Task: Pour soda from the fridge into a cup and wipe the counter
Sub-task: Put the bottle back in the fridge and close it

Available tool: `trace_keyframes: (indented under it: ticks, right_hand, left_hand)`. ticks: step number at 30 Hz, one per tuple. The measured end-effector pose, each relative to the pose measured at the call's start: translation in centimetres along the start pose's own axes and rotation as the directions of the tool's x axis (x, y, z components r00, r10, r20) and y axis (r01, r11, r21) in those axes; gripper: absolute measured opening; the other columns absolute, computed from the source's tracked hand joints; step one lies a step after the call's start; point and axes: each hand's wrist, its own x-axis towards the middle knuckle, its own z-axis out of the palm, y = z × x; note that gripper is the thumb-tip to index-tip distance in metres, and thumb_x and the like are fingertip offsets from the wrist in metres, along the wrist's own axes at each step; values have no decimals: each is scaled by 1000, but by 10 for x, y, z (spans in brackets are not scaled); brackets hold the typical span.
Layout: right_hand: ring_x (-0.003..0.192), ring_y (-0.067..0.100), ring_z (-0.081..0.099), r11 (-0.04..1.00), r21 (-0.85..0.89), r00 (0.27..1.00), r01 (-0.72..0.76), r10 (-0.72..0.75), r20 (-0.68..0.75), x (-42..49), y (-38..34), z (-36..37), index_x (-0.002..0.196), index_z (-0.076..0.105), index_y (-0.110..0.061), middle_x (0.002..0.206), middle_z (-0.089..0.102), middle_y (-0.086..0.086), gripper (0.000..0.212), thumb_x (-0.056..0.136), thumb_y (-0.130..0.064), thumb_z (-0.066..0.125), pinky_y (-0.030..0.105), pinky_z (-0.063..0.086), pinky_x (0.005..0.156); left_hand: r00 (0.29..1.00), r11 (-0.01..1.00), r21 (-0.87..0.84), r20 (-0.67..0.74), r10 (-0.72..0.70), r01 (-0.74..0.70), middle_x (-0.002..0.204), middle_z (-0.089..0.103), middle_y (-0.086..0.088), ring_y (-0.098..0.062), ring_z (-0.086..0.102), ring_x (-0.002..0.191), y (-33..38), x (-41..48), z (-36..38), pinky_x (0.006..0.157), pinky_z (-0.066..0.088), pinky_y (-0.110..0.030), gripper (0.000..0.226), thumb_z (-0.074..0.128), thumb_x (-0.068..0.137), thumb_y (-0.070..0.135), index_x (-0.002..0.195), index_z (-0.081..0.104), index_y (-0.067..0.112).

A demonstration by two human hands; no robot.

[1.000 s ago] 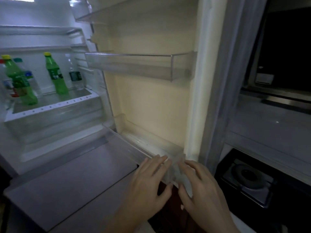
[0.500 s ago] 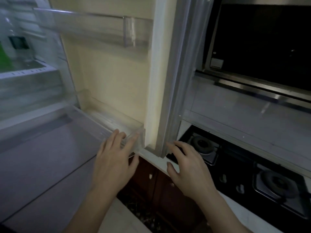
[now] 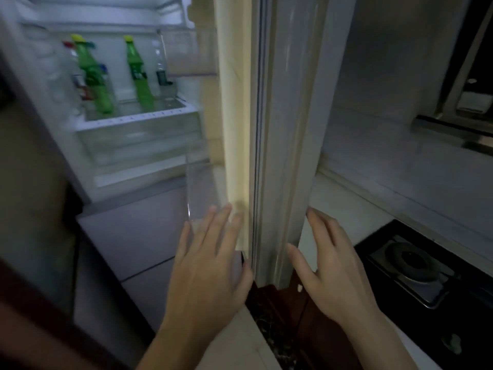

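Against the open fridge door [image 3: 237, 129], the left hand [image 3: 210, 265] presses flat-fingered and the right hand [image 3: 333, 268] hovers at its outer side, each grip spread and empty, probably holding it wide to reach the green soda bottles [image 3: 138, 76] upright on the inner shelf [image 3: 138, 120].

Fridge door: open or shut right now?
Open. The fridge door stands edge-on toward the camera, and left of it the lit shelf with two green bottles is exposed.

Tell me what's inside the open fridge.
On the shelf: a left green bottle, a right green bottle and clear bottles beside them. The fridge door hides the right side; drawer contents are too blurred to tell.
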Motion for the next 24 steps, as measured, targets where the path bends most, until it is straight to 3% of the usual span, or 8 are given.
trace_keyframes:
  ticks: [6, 9, 11, 15, 19, 24]
  right_hand:
    - [139, 13, 39, 955, 233, 977, 185, -205, 65, 16, -30, 42, 150, 35, -17, 150, 42, -2, 67, 100, -61, 29, 38, 39, 109]
    - [141, 14, 38, 910, 283, 946, 302, -323, 29, 32, -32, 61, 148, 41, -15, 152, 41, -1, 63, 102, -57, 30, 36, 36, 112]
    - [140, 17, 39, 887, 306, 928, 346, -372, 29, 50, -33, 77, 148, 41, -16, 151, 42, 2, 64, 101, -58, 33, 42, 40, 109]
    - [143, 26, 35, 863, 278, 889, 422, -454, 60, 87, -41, 109, 153, 32, -17, 156, 34, 8, 68, 100, -60, 34, 50, 42, 106]
    - [149, 26, 21, 843, 238, 851, 483, -516, 98, 119, -56, 136, 157, 18, -22, 163, 19, 8, 70, 100, -60, 32, 50, 38, 111]
    - [152, 24, 9, 816, 202, 811, 542, -571, 127, 162, -75, 172, 158, 11, -21, 166, 7, 6, 71, 100, -53, 36, 50, 34, 114]
  left_hand:
    - [988, 993, 120, -154, -4, 23, 161, 28, -4, -24, 25, 150, 3, -19, -34, 114, 30, -52, 70, 52, 85, 41, 151, 37, 21]
    - [987, 968, 243, -160, -18, 57, 163, 24, -6, -25, 23, 150, -6, -21, -46, 111, 31, -55, 75, 56, 83, 42, 151, 37, 20]
    - [987, 940, 329, -157, -40, 91, 163, 22, -7, -25, 20, 151, -11, -21, -50, 112, 28, -55, 78, 57, 81, 42, 152, 37, 17]
    - [983, 891, 426, -154, -101, 158, 164, 21, -8, -25, 15, 152, -24, -16, -50, 116, 22, -52, 81, 56, 81, 42, 152, 35, 9]
    - [975, 850, 485, -174, -137, 206, 162, 26, -10, -25, 18, 151, -49, -3, -45, 120, 19, -49, 85, 63, 78, 40, 151, 35, 6]
    - [962, 813, 518, -203, -184, 265, 160, 28, -13, -28, 17, 151, -110, 18, -29, 123, 11, -46, 80, 55, 82, 41, 149, 37, 3]
